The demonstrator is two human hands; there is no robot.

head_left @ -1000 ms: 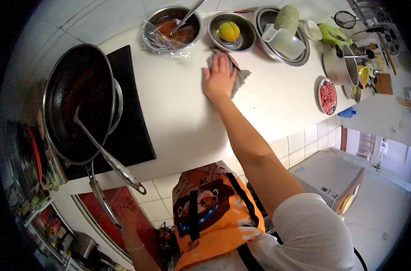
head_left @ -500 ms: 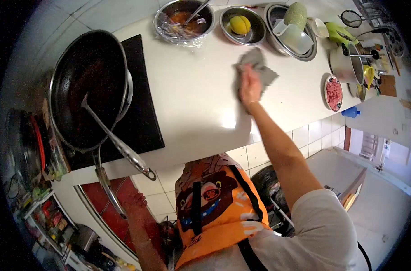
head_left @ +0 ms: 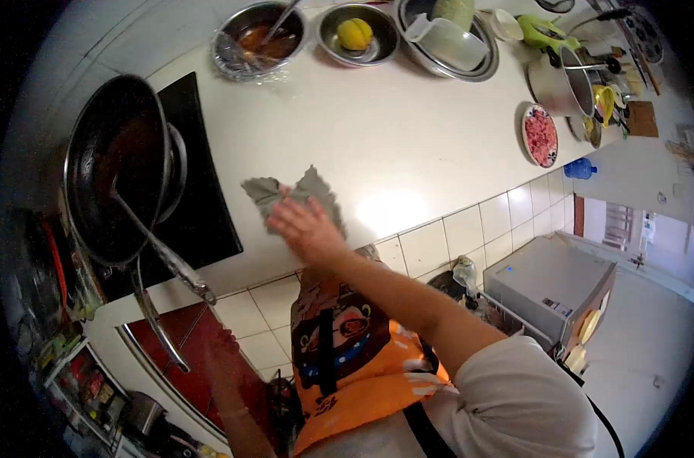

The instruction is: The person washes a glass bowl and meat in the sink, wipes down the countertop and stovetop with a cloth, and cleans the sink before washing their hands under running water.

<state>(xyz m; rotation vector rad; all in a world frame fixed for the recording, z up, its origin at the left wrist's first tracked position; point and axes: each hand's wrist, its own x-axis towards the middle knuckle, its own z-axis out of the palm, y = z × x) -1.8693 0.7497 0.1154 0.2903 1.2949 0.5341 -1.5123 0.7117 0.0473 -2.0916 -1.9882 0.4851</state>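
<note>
On the white countertop (head_left: 377, 137), my right hand (head_left: 309, 225) presses down on a crumpled grey cloth (head_left: 324, 195), holding it under the palm and fingers near the front edge. The fingers look fairly straight over the cloth. My left hand (head_left: 223, 355) hangs below counter height in front of the red cabinet (head_left: 175, 347). It is dim and smeared, so its fingers cannot be made out. Left of the cloth, a dark wok (head_left: 118, 175) with a metal spatula (head_left: 164, 248) in it stands on the black cooktop (head_left: 209, 206).
Along the back are a plastic-covered bowl of reddish sauce (head_left: 259, 65), a bowl with a yellow fruit (head_left: 354, 34) and a basin with a plastic scoop (head_left: 454, 46). A plate of raw meat (head_left: 540, 136) and a pot (head_left: 557, 88) sit right. The wok handle (head_left: 160, 328) juts over the front edge.
My right hand has swept the grey cloth leftward and toward the front edge of the counter. The view has shifted a little. My left hand still hangs low by the cabinet.
</note>
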